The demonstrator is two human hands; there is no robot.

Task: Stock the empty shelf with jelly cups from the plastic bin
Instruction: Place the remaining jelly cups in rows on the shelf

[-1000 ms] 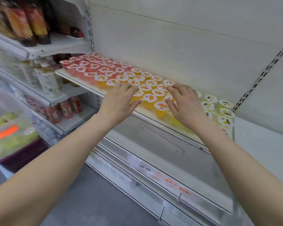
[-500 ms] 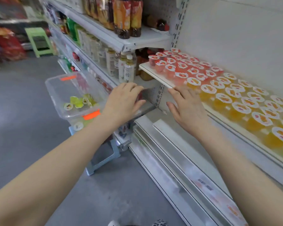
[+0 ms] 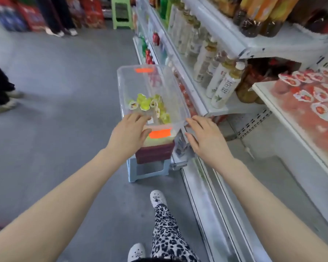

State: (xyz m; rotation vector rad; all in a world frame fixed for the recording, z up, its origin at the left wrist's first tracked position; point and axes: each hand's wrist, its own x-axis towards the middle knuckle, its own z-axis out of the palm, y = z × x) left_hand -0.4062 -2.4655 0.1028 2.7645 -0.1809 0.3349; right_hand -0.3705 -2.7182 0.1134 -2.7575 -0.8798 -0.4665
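Our feet: white shoes (image 3: 158, 198) and leopard-print trousers (image 3: 167, 233) on the grey floor, close to the base of the shelving
Left hand (image 3: 128, 135): holds nothing; fingers loosely spread, their tips over the near left rim of the plastic bin (image 3: 159, 80), thumb low by its front wall; we cannot tell whether it presses there
Right hand (image 3: 206, 137): holds nothing; fingers straight and a little apart, just beside the bin's near right corner, seemingly not touching it
Plastic bin: clear with orange tags at both ends, stacked on a second bin (image 3: 155, 150), which rests on a pale blue stool (image 3: 146, 169) in the aisle
Jelly cups (image 3: 150, 105): only a small yellow-green cluster, jumbled toward the near end of the bin
Shelf (image 3: 269, 103): up to our right, well apart from the bin; rows of red cups (image 3: 318, 99) cover the part we see
Further off: tea bottles (image 3: 223, 86) on the neighbouring shelf, a green stool (image 3: 121, 12) down the aisle
Step in hand: we judge this a return to the bin for more stock, both hands arriving with nothing in them
Next move: we either dip in and gather the few cups, or close on the near corners to lift the whole bin; the cups look light and slippery, so a cupped two-handed scoop suits them, then a carry up to free room on the shelf, which lies out of view
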